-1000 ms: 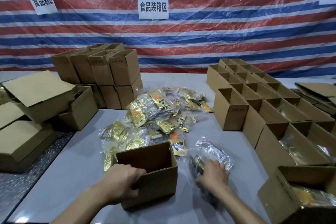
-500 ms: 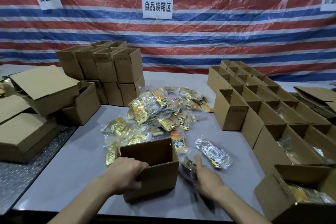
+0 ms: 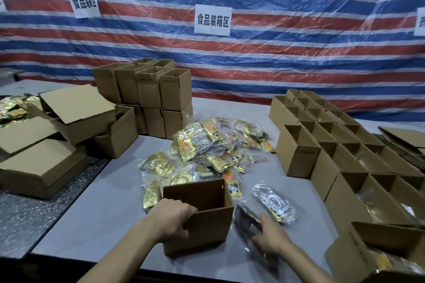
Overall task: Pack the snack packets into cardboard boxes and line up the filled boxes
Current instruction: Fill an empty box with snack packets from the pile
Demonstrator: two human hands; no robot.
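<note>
An open cardboard box (image 3: 207,227) stands near the table's front edge. My left hand (image 3: 171,218) grips its near left rim. Just right of the box my right hand (image 3: 270,235) holds a dark, blurred snack packet (image 3: 247,220) in clear wrapping, tilted beside the box's right wall. A silvery packet (image 3: 273,204) lies flat a little farther right. Behind the box a loose pile of yellow and orange snack packets (image 3: 207,151) covers the middle of the table.
Open boxes stand in rows on the right (image 3: 345,151), some holding packets, and one box (image 3: 379,253) sits at the front right. Empty boxes are stacked at the back left (image 3: 149,89). Larger cartons (image 3: 76,112) lie on the left. A striped tarp hangs behind.
My right hand has drawn back toward me and now holds the dark packet beside the box. The left hand has stayed on the box rim. The camera has tilted up slightly.
</note>
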